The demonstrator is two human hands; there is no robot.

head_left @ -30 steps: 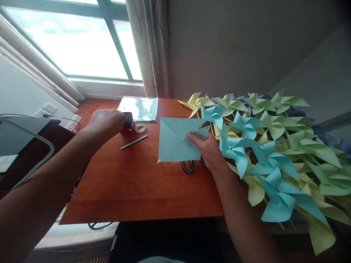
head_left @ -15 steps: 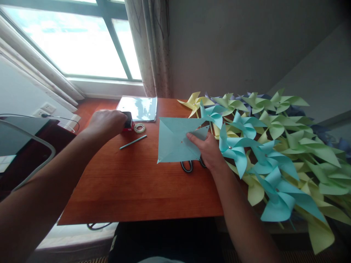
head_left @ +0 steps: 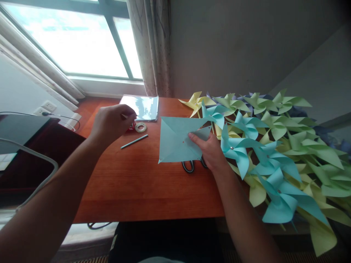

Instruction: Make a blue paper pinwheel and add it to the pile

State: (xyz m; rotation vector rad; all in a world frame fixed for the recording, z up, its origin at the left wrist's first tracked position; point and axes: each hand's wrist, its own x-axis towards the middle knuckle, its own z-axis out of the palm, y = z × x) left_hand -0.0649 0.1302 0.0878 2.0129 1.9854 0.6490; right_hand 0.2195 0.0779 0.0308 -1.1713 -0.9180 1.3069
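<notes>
A light blue paper square (head_left: 175,140) lies on the wooden table (head_left: 131,186), with fold lines and a red dot near its middle. My right hand (head_left: 210,149) presses on its right side and holds one corner folded in toward the centre. My left hand (head_left: 112,122) hovers above a small red box (head_left: 131,126), thumb and fingers pinched on a small pale piece that is too small to make out. A tape roll (head_left: 140,127) sits right of the box. A thin blue stick (head_left: 134,141) lies in front of it.
Black-handled scissors (head_left: 188,166) poke out from under the paper's near edge. A heap of blue, green and yellow paper pinwheels (head_left: 274,146) covers the table's right side. A shiny flat sheet (head_left: 141,107) lies at the back, and a dark case (head_left: 24,146) stands at the left.
My left hand has lifted off the red box and turned, fingers now pinched together above it. My right hand and the paper square have stayed put.
</notes>
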